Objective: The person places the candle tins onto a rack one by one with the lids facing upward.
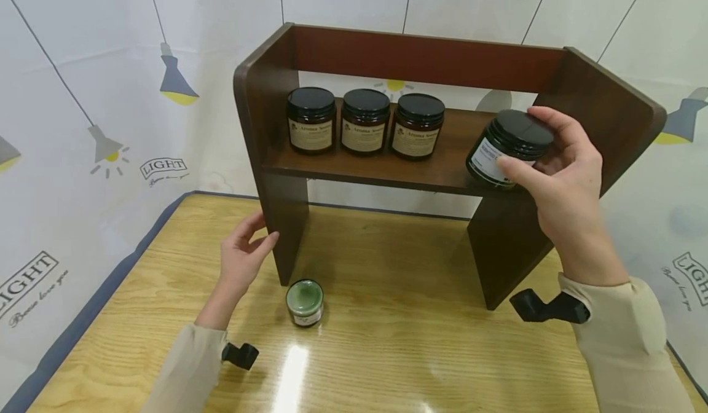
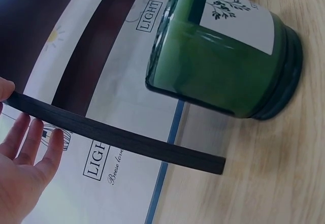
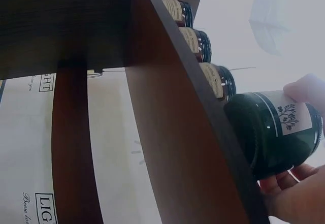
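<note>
My right hand [image 1: 570,173] grips a dark green candle jar [image 1: 492,158] with a black lid and white label, thumb on the front and fingers behind. The jar leans at the right part of the dark wooden shelf [image 1: 387,170]; the right wrist view puts its base right at the board's front edge. My left hand [image 1: 243,253] holds the shelf's left side panel [image 2: 117,132], thumb and fingers on either side of its edge. Below that hand, a second green candle jar [image 1: 305,302] stands upside down on the table, its dark lid end [image 2: 284,76] downward.
Three brown jars with black lids and tan labels stand in a row on the board: a left one [image 1: 311,121], a middle one [image 1: 365,122] and a right one [image 1: 417,126]. The shelf's right side panel [image 1: 614,112] rises beside my right hand. A wooden table [image 1: 398,339] lies underneath.
</note>
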### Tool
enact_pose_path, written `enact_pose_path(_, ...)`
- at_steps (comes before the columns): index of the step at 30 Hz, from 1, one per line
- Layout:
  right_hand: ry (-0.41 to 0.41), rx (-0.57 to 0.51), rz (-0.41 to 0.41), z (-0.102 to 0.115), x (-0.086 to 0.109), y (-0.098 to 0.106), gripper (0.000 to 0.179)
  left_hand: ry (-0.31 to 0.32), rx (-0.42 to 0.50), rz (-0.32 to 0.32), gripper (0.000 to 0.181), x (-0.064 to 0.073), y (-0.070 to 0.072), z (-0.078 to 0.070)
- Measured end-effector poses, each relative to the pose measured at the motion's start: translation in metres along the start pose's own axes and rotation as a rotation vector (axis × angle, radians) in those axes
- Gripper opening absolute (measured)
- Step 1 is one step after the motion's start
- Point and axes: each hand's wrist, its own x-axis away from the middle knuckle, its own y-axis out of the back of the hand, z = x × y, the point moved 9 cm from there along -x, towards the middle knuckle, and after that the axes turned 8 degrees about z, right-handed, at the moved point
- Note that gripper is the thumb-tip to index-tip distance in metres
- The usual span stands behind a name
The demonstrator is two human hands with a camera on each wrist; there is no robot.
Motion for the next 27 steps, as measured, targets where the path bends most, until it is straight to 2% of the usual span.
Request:
enact_pose_path(6, -0.054, 0.073, 0.049, -0.012, -0.013, -0.003, 0.055, -0.003, 0.004, -0.002, 0.049, 0.000, 0.000, 0.000)
enact_pose_path(11, -0.065, 0.104, 0.075, -0.017, -0.021, -0.005, 0.055, 0.006, 0.002, -0.004, 0.049, 0.000, 0.000, -0.001)
enact_pose_path(21, -0.106, 0.213, 0.114, -0.024, -0.028, -0.008, 0.058, 0.008, 0.002, 0.002, 0.046, 0.000, 0.001, 0.000)
enact_pose_path(27, -0.142, 0.398, 0.148, -0.026, -0.031, -0.009, 0.060, 0.014, -0.026, -0.003, 0.044, 0.001, 0.001, 0.000)
